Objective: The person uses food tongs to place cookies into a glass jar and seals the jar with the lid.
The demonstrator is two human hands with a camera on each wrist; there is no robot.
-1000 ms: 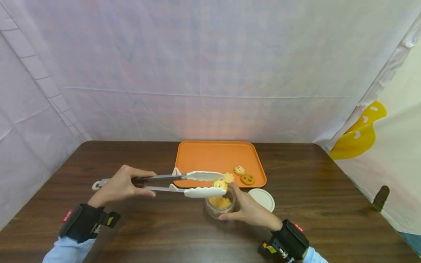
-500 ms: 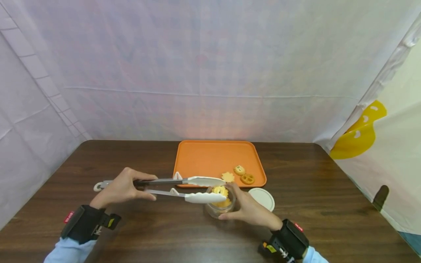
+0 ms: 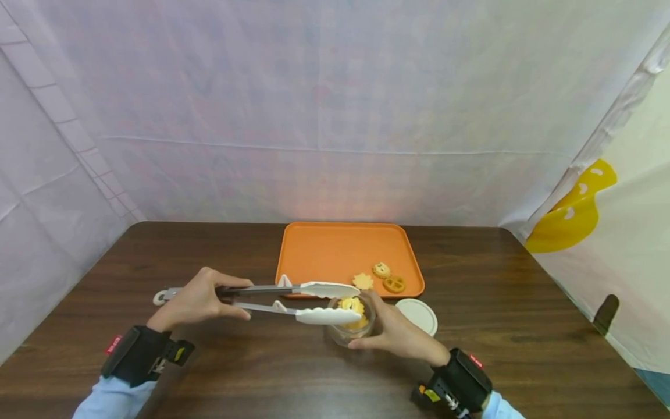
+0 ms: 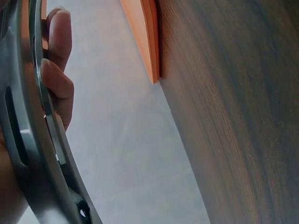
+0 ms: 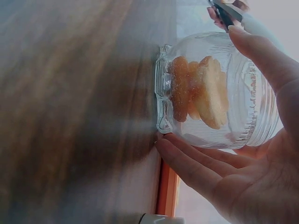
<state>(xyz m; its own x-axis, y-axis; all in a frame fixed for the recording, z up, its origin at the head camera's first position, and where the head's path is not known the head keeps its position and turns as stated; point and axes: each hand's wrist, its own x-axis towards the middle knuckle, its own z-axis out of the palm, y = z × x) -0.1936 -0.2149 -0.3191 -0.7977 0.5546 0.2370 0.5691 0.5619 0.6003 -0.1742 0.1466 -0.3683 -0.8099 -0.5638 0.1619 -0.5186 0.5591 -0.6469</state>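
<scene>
My left hand grips a pair of metal tongs with white scalloped tips, which are spread apart over the mouth of a clear glass jar. My right hand holds the jar from its right side, thumb and fingers around the wall. Inside the jar lies a small pile of cookies, with a pale yellow one on top. The right wrist view has the jar's base at the tabletop. In the left wrist view, the tong arms run past curled fingertips.
Behind the jar lies an orange tray. A flower-shaped cookie, a round cookie with a face and a pretzel-shaped cookie sit near its front right. A white round lid rests right of the jar on the brown table.
The yellow cookie between the tong tips has dropped into the jar. The tongs have spread a little and shifted slightly downward and right, while my right hand has stayed on the jar.
</scene>
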